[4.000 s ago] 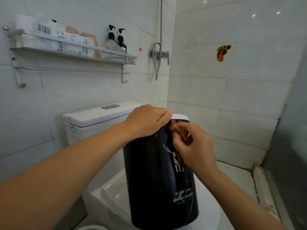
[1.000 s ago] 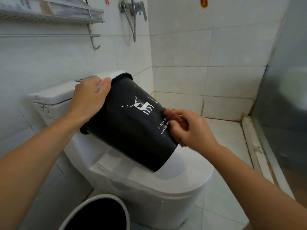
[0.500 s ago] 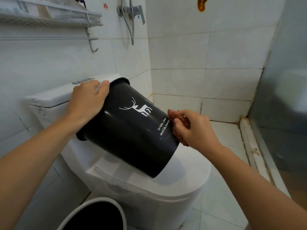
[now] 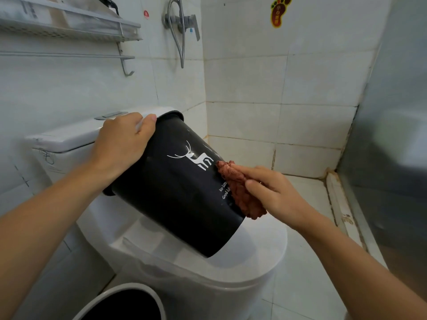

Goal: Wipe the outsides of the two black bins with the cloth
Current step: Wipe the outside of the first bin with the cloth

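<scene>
We found the bin (image 4: 175,195) tilted over the toilet (image 4: 265,248), our left hand (image 4: 122,144) gripping its rim, while our right hand (image 4: 275,192), fingers pinching the cloth (image 4: 240,190), had moved up beside the deer print, so wiping continued.

Second bin (image 4: 120,303) cut off by bottom edge; cloth (image 4: 240,190) covers part of print, perhaps a slogan.
</scene>
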